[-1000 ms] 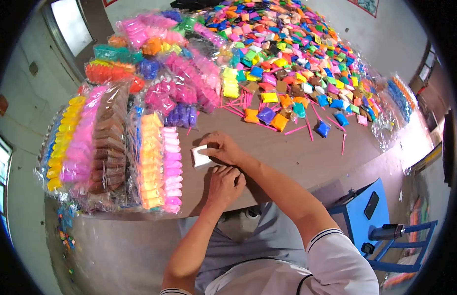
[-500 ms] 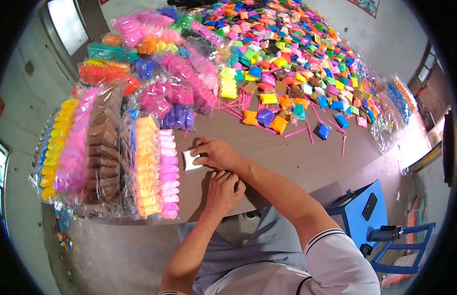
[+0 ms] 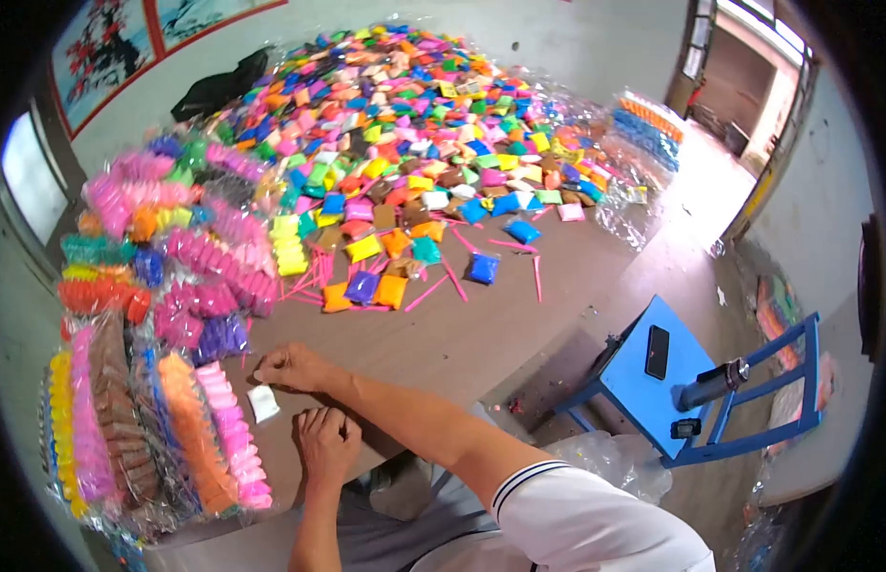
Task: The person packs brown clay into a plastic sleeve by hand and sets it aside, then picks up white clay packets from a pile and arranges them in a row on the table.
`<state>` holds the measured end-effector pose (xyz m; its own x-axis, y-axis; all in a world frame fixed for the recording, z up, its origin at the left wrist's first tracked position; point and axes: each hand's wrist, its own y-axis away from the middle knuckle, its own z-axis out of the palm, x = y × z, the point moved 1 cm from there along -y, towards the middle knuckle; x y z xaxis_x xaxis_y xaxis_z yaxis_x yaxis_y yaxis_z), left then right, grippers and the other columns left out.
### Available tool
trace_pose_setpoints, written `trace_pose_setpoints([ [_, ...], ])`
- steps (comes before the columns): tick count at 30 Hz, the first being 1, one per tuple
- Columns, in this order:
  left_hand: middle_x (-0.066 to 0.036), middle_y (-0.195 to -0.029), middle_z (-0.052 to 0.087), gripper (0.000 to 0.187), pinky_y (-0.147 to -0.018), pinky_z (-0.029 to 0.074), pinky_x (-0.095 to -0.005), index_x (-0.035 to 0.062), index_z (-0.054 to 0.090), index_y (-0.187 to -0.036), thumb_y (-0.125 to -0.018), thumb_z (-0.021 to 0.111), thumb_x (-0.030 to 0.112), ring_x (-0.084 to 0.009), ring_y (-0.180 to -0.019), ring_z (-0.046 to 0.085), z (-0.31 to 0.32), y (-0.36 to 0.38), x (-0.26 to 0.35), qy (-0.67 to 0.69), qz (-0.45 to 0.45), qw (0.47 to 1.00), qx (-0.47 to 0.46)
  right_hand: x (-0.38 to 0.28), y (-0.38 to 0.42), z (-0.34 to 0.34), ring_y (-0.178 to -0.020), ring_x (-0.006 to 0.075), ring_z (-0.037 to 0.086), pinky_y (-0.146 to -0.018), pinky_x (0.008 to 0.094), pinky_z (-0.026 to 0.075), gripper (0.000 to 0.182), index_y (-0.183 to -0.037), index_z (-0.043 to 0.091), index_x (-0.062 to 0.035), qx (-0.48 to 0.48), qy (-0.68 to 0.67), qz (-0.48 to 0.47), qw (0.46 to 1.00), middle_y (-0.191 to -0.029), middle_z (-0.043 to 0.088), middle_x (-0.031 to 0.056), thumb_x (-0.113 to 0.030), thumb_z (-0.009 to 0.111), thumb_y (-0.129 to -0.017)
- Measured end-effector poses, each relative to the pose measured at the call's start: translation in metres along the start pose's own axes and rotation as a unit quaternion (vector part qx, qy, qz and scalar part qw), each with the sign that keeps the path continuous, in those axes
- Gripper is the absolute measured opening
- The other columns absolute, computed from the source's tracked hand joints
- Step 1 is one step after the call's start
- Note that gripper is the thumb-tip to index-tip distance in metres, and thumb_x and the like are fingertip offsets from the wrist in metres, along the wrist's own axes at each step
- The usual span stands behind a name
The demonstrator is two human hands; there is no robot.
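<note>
A small white packet (image 3: 263,403) lies on the brown table, beside the bagged row of pink packets (image 3: 235,434). Just above its upper edge is my right hand (image 3: 292,367), thumb and fingertips pinched together; whatever may be between them is too small to make out. Below and to the right of the packet, my left hand (image 3: 327,440) rests near the table's front edge. Its fingers are curled into a loose fist, and nothing shows in it.
Bagged rows of orange (image 3: 197,429), brown and yellow packets stand at left, with more bags behind. A big heap of colourful packets (image 3: 395,133) covers the back, with pink sticks (image 3: 453,279) before it. A blue chair (image 3: 619,377) at right holds a phone (image 3: 658,351) and flask (image 3: 715,383).
The view has swung to the right, showing more of the chair and doorway. My right hand has come off the white packet, its fingertips now above it. My left hand stays curled.
</note>
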<state>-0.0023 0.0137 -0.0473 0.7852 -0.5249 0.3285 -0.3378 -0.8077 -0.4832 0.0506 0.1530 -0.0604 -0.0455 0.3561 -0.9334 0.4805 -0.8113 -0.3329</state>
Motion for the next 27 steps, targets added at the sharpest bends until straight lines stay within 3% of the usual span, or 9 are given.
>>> trace_pose_setpoints([
  [1, -0.014, -0.072, 0.058, 0.015, -0.076, 0.041, -0.0457, 0.0040, 0.050, -0.066, -0.073, 0.063, 0.008, -0.0340, -0.075, 0.055, 0.000, 0.001, 0.000, -0.003, -0.002, 1.000, 0.000, 0.000, 0.002, -0.002, -0.062, 0.0293, 0.058, -0.060, 0.0418, 0.045, 0.032, -0.071, 0.063, 0.0011, -0.015, -0.075, 0.100, 0.992, -0.069, 0.064, 0.0145, -0.027, 0.072, -0.084],
  [2, -0.014, -0.072, 0.058, 0.015, -0.076, 0.041, -0.0457, 0.0040, 0.050, -0.066, -0.073, 0.063, 0.008, -0.0340, -0.075, 0.055, 0.000, 0.000, 0.001, -0.007, 0.007, 1.000, -0.001, -0.001, 0.006, -0.004, -0.062, 0.0293, 0.058, -0.060, 0.0418, 0.045, 0.032, -0.071, 0.063, 0.0011, -0.008, -0.076, 0.093, 0.993, -0.069, 0.064, 0.0145, -0.027, 0.072, -0.084],
  [4, -0.014, -0.070, 0.056, 0.019, -0.074, 0.040, -0.0456, 0.0046, 0.049, -0.065, -0.075, 0.064, 0.010, -0.0335, -0.074, 0.054, 0.003, 0.000, -0.001, -0.009, 0.021, 1.000, 0.021, -0.002, 0.015, -0.009, -0.054, 0.0310, 0.050, -0.055, 0.0442, 0.040, 0.033, -0.068, 0.059, 0.0032, 0.092, 0.043, -0.042, 0.994, -0.062, 0.057, 0.0185, -0.023, 0.069, -0.085],
  [9, -0.012, -0.068, 0.054, 0.021, -0.074, 0.040, -0.0458, 0.0060, 0.048, -0.064, -0.075, 0.065, 0.010, -0.0326, -0.074, 0.053, 0.001, 0.001, 0.000, -0.016, 0.021, 1.000, -0.006, -0.035, 0.037, -0.117, -0.073, 0.0412, 0.062, -0.066, 0.0486, 0.048, 0.017, -0.086, 0.067, -0.0014, 0.376, 0.278, -0.074, 0.881, -0.079, 0.064, 0.0207, -0.018, 0.062, -0.086],
  [14, -0.011, -0.068, 0.051, 0.022, -0.074, 0.039, -0.0454, 0.0067, 0.047, -0.064, -0.075, 0.065, 0.009, -0.0333, -0.074, 0.052, 0.002, -0.002, 0.001, -0.026, 0.027, 0.999, -0.014, -0.021, 0.069, -0.304, -0.076, 0.0412, 0.063, -0.067, 0.0479, 0.049, 0.011, -0.085, 0.067, -0.0020, 0.461, 0.415, -0.034, 0.784, -0.075, 0.063, 0.0213, -0.004, 0.062, -0.076],
  [16, -0.011, -0.068, 0.051, 0.021, -0.074, 0.039, -0.0457, 0.0065, 0.046, -0.064, -0.075, 0.065, 0.008, -0.0335, -0.074, 0.052, 0.002, -0.003, 0.003, -0.025, 0.024, 0.999, -0.020, -0.023, 0.088, -0.352, -0.088, 0.0403, 0.060, -0.080, 0.0499, 0.048, 0.020, -0.091, 0.068, -0.0025, 0.493, 0.449, -0.008, 0.745, -0.088, 0.065, 0.0206, -0.002, 0.064, -0.071],
  [21, -0.012, -0.069, 0.051, 0.019, -0.073, 0.040, -0.0461, 0.0059, 0.047, -0.066, -0.075, 0.064, 0.006, -0.0343, -0.074, 0.053, 0.002, -0.004, 0.001, -0.034, 0.035, 0.998, -0.032, -0.009, 0.103, -0.432, -0.094, 0.0401, 0.058, -0.083, 0.0479, 0.048, 0.021, -0.093, 0.067, -0.0025, 0.478, 0.534, 0.012, 0.697, -0.090, 0.065, 0.0212, -0.003, 0.064, -0.072],
  [23, -0.013, -0.070, 0.051, 0.019, -0.072, 0.041, -0.0460, 0.0054, 0.047, -0.067, -0.074, 0.064, 0.005, -0.0349, -0.074, 0.053, 0.002, -0.004, -0.003, -0.028, 0.039, 0.997, -0.061, -0.014, 0.101, -0.443, -0.095, 0.0400, 0.058, -0.083, 0.0473, 0.047, 0.019, -0.092, 0.066, -0.0038, 0.508, 0.587, 0.048, 0.629, -0.089, 0.065, 0.0210, -0.004, 0.064, -0.073],
  [27, -0.015, -0.070, 0.048, 0.018, -0.070, 0.037, -0.0470, 0.0055, 0.042, -0.068, -0.076, 0.059, 0.005, -0.0359, -0.073, 0.048, 0.007, 0.002, -0.004, -0.036, 0.036, 0.997, -0.049, -0.001, 0.119, -0.504, -0.082, 0.0396, 0.062, -0.075, 0.0481, 0.049, 0.015, -0.089, 0.066, -0.0012, 0.617, 0.438, 0.064, 0.650, -0.081, 0.065, 0.0211, -0.009, 0.063, -0.077],
])
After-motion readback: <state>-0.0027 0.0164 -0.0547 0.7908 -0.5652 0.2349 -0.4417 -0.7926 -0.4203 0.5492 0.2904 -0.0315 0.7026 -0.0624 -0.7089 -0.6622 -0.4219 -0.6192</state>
